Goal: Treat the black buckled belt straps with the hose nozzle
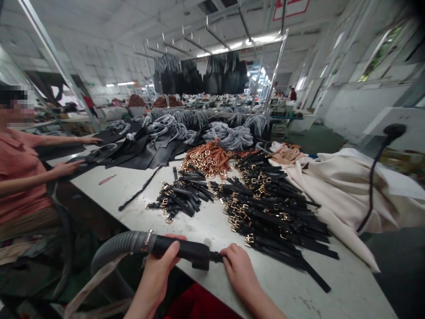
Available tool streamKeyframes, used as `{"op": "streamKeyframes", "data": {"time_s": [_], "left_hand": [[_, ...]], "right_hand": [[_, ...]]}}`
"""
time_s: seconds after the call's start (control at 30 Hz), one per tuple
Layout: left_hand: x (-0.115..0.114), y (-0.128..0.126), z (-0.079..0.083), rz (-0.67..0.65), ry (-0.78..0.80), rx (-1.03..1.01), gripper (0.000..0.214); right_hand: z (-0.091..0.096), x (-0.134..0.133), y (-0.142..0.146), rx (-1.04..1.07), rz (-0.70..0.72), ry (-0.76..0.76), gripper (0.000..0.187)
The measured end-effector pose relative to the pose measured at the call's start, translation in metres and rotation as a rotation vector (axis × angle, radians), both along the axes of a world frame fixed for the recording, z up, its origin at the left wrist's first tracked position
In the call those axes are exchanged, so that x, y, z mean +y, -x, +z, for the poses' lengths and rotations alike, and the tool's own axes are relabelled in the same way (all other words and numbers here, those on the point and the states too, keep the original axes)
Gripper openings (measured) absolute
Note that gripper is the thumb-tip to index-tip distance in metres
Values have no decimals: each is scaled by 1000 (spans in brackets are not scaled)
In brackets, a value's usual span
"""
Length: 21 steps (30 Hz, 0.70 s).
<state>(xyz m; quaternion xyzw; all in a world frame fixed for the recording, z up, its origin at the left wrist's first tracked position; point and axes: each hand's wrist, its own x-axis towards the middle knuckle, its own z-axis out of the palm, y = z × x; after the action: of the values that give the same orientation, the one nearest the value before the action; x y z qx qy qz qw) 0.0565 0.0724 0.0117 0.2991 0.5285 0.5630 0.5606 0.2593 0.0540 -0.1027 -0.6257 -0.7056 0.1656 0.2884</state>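
Observation:
My left hand (161, 266) is wrapped round the black barrel of a handheld tool (195, 251), which may be a hot-air gun. A grey corrugated hose (114, 248) is clamped to the back of its barrel. My right hand (239, 269) pinches a short black strap (216, 256) right at the tool's front end; most of the strap is hidden by my fingers. Beyond my hands lie a small heap of black buckled straps (184, 195) and a larger pile of black straps with gold buckles (275, 217).
Brown straps with gold buckles (207, 159) are heaped mid-table. Black leather panels (142, 148) and grey-wrapped handles (229, 135) lie behind. At right, cream cloth (341, 190) drapes near a black cable (371, 190). A co-worker (23, 177) handles black pieces at left.

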Motion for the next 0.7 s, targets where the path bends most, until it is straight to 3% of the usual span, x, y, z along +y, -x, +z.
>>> {"op": "streamKeyframes", "data": {"time_s": [0.1, 0.23, 0.37, 0.53, 0.7], "left_hand": [[-1, -2, -5, 36, -27, -49, 40], [-1, -10, -14, -22, -28, -123, 37], [-3, 13, -15, 41, -7, -153, 36], [-17, 47, -6, 151, -36, -179, 38], [-25, 49, 2, 119, -39, -213, 39]], "right_hand": [[-3, 1, -2, -2, 16, -5, 22], [-3, 2, -6, -49, 26, -9, 21], [2, -2, -7, -114, 33, -36, 19], [6, -7, -9, -212, -22, -66, 15], [8, -20, -12, -274, 72, -111, 11]]}}
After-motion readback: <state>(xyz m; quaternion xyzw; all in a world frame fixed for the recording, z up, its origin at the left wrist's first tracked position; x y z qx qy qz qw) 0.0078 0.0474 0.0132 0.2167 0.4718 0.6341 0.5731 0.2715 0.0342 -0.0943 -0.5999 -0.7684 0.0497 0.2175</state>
